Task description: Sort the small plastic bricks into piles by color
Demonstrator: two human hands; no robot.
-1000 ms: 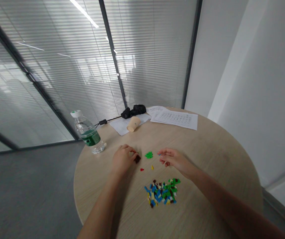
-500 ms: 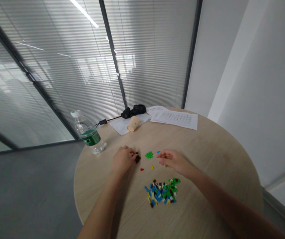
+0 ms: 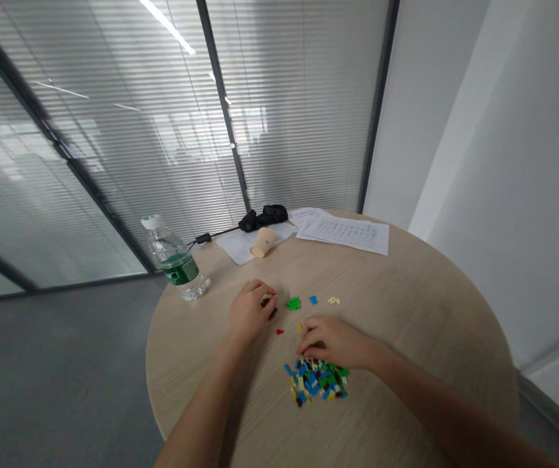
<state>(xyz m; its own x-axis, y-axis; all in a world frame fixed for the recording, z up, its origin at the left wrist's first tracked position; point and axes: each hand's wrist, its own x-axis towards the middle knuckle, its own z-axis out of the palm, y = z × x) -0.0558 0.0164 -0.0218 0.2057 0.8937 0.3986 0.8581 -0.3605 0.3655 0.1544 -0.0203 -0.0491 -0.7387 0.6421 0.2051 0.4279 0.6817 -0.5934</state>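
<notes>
**Loose plastic bricks (image 3: 316, 383) heaped on a round wooden table (image 3: 420, 338)**

A clear plastic water bottle (image 3: 173, 260) with a green label stands at the table's 10 o'clock edge, water visible inside and its white cap on. At 12 o'clock, a paper cup (image 3: 263, 242) lies tilted on its side on a white sheet (image 3: 233, 248); its inside cannot be seen. Printed pages (image 3: 345, 234) lie at 1 o'clock, and a black bundle (image 3: 266, 218) sits at the far rim.

The person's left hand (image 3: 250, 312) rests knuckles-up left of centre, its fingers (image 3: 262, 292) curled narrow beside a dark brown brick (image 3: 272, 314); whether they grip anything cannot be told. The right hand (image 3: 333, 342) reaches in from 4 o'clock, palm down, its fingers (image 3: 309, 331) curled narrow against the top of the heap, which lies at 6 o'clock from the table's centre. Whether they hold a brick cannot be told.

A green cluster (image 3: 293, 303), a blue brick (image 3: 313, 299), pale bricks (image 3: 333, 300) and a red brick (image 3: 279, 331) lie apart, above the heap.
</notes>
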